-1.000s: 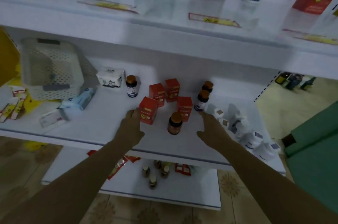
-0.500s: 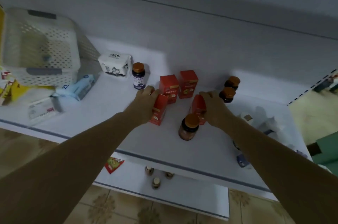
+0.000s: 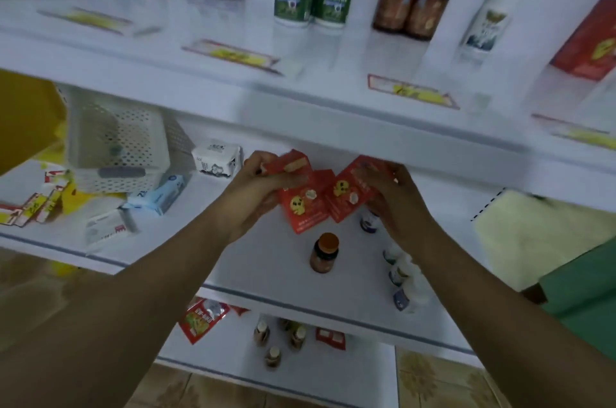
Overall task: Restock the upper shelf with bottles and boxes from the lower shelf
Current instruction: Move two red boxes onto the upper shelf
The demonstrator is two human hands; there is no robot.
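Left hand [image 3: 263, 187] has its fingers curled round red boxes [image 3: 303, 207] (blur hides how many), and right hand [image 3: 396, 197] grips another box [image 3: 350, 190], touching them. All are held over the lower shelf [image 3: 266, 257], just under the upper shelf [image 3: 333, 107] lip. A brown bottle [image 3: 325, 252] stands below.
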